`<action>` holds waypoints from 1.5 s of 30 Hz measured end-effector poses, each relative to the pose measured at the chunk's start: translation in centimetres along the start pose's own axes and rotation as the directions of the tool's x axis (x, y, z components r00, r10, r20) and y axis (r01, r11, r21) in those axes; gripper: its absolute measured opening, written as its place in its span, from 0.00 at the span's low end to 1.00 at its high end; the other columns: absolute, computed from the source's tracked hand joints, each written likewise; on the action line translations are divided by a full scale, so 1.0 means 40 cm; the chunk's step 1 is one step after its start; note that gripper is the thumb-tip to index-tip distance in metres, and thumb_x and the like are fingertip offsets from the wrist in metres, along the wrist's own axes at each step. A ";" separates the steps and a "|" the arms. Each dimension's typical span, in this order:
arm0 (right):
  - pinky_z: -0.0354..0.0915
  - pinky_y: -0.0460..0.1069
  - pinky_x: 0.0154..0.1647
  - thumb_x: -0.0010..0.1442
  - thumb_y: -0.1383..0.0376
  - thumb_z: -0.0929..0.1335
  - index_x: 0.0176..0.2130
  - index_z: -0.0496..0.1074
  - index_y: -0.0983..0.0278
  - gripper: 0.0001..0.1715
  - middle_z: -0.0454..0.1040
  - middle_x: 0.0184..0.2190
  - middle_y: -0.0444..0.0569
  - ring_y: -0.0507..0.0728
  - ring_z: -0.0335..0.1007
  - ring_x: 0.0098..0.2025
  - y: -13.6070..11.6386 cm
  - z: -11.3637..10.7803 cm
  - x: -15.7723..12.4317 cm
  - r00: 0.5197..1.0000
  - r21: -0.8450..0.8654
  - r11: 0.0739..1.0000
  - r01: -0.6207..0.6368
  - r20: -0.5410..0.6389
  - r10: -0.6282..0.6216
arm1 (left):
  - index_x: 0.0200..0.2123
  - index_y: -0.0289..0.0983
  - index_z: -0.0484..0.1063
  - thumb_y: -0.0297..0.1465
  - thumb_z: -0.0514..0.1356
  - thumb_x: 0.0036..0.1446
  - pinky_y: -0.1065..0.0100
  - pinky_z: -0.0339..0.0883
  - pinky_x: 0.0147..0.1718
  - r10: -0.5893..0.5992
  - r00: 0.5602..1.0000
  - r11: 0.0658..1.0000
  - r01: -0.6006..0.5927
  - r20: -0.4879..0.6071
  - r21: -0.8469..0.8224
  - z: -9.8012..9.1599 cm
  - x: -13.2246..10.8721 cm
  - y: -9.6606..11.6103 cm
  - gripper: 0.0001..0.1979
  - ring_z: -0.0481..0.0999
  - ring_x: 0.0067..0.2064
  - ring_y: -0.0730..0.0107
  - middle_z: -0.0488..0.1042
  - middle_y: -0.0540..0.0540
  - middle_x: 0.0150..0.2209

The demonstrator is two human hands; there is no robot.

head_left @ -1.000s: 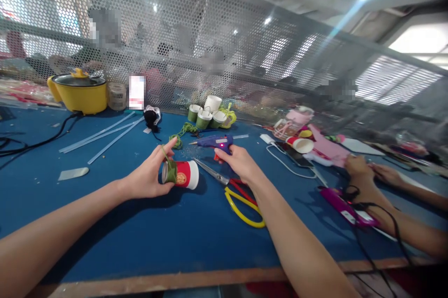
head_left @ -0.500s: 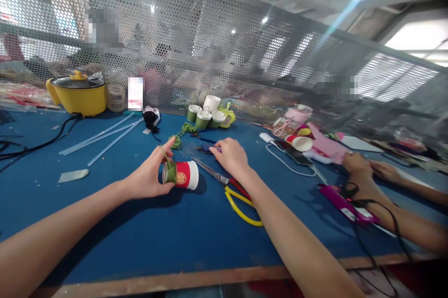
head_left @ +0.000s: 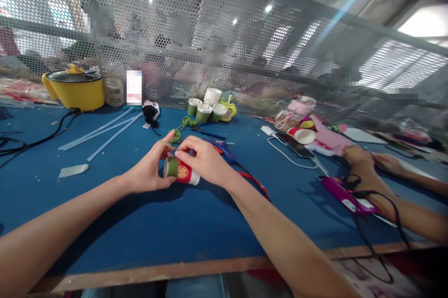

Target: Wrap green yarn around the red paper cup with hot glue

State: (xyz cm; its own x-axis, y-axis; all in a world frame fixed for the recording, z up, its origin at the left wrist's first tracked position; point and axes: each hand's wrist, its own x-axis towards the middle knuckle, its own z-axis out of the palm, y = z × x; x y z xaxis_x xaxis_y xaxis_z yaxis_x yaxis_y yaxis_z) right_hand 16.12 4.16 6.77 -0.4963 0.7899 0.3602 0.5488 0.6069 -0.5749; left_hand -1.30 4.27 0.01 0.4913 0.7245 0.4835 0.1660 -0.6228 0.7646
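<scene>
A red and white paper cup (head_left: 183,173) lies on its side just above the blue table, green yarn (head_left: 171,166) wound round its base end. My left hand (head_left: 149,165) grips that wrapped end between thumb and fingers. My right hand (head_left: 205,160) reaches over the cup's top, thumb and forefinger pinched at the yarn beside my left fingertips; the exact strand is too small to make out. Behind my hands a loose heap of green yarn (head_left: 187,123) rests on the table. A blue glue gun (head_left: 226,152) lies just beyond my right hand.
Several green-wrapped cups (head_left: 203,114) stand at the back. On the left are clear glue sticks (head_left: 101,130) and a yellow electric pot (head_left: 80,95). A red-edged cord or handle (head_left: 259,183) shows past my forearm. To the right are a phone (head_left: 296,145), a purple power strip (head_left: 345,195) and another person's arms (head_left: 395,207).
My right hand has moved left from the glue gun to the cup and pinches at the yarn. The yellow-handled scissors no longer show. My left hand keeps its hold on the cup.
</scene>
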 end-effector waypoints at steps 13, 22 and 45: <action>0.58 0.47 0.30 0.56 0.65 0.65 0.27 0.68 0.65 0.08 0.68 0.24 0.42 0.50 0.61 0.27 0.059 0.022 0.011 0.988 0.201 0.969 -0.144 -0.024 0.152 | 0.64 0.43 0.37 0.24 0.62 0.46 0.53 0.63 0.51 -0.030 0.999 0.999 0.031 0.036 -0.032 0.008 -0.003 0.006 0.48 0.66 0.46 0.62 0.59 0.42 0.47; 0.58 0.46 0.30 0.56 0.65 0.65 0.26 0.68 0.65 0.07 0.68 0.24 0.42 0.50 0.61 0.28 0.060 0.025 0.015 0.989 0.232 0.963 -0.139 -0.017 0.147 | 0.65 0.44 0.35 0.24 0.62 0.46 0.51 0.61 0.53 -0.009 0.999 1.000 0.010 0.043 -0.005 0.009 -0.004 0.006 0.49 0.65 0.49 0.58 0.59 0.42 0.49; 0.54 0.46 0.27 0.58 0.66 0.63 0.26 0.63 0.64 0.09 0.66 0.23 0.42 0.50 0.59 0.26 0.073 0.040 0.008 0.954 0.069 0.961 -0.269 0.160 0.255 | 0.65 0.44 0.35 0.25 0.63 0.47 0.50 0.60 0.54 0.045 0.996 0.998 -0.048 0.081 0.046 0.005 -0.007 0.022 0.49 0.64 0.52 0.56 0.60 0.41 0.50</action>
State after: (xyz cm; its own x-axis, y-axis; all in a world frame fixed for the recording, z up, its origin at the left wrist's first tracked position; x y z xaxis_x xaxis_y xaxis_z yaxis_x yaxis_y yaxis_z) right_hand 16.48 6.06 4.01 -0.4406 0.8942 0.0795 0.6145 0.3650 -0.6995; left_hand -1.14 3.47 0.47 0.5657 0.6698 0.4810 0.1815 -0.6702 0.7197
